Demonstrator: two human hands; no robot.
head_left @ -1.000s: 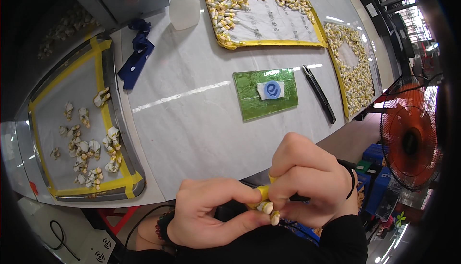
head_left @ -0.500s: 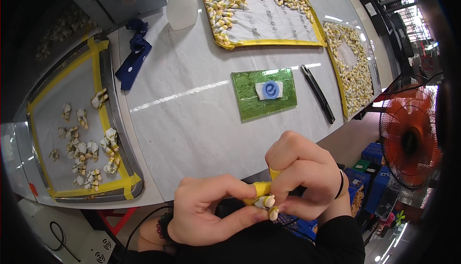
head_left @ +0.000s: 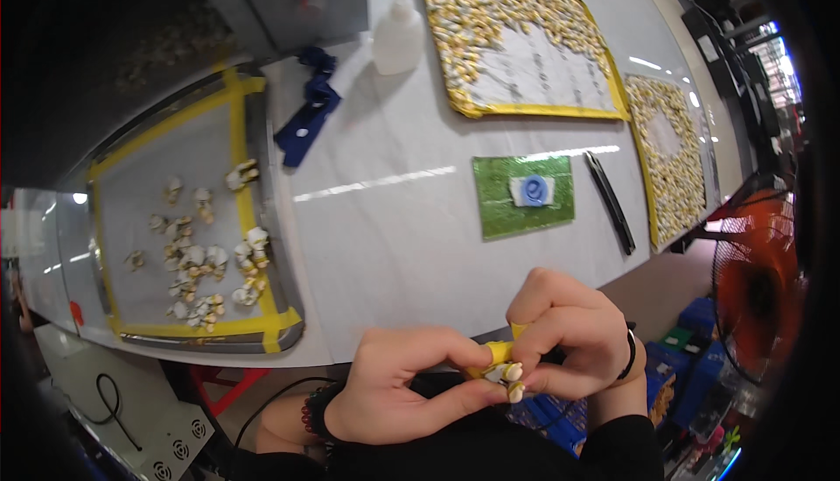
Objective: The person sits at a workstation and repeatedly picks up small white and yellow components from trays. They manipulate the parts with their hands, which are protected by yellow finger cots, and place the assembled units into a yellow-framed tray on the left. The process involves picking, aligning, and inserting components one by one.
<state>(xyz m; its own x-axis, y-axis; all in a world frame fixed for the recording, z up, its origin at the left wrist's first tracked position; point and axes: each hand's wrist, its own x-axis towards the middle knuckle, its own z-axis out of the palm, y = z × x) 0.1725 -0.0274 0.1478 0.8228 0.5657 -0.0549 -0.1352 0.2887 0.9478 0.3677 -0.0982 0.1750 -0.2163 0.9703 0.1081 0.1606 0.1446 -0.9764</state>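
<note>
My left hand (head_left: 385,386) and my right hand (head_left: 573,334) meet at the table's near edge. Thumbs and fingers of both are closed round a small white-and-yellow figurine (head_left: 506,374), whose pale rounded ends poke out between the fingertips. Some yellow strip-like material (head_left: 497,354) shows at the fingertips; whether it wraps the fingers or belongs to the piece I cannot tell. Beyond my hands lies a green mat (head_left: 494,223) bearing a white pad with a blue round blob (head_left: 535,190). A black utility knife (head_left: 610,203) rests to its right.
At left, a yellow-taped tray (head_left: 157,280) holds several loose figurines (head_left: 203,260). Another tray (head_left: 547,112), at the back, is densely filled round its sides, with a third (head_left: 646,210) at right. A white squeeze bottle (head_left: 398,42), blue cloth (head_left: 308,122) and orange fan (head_left: 752,280) surround the workspace.
The whole view has shifted, so the table's things appear farther right and mostly lower. Both hands keep their hold on the figurine, with little change in their grip.
</note>
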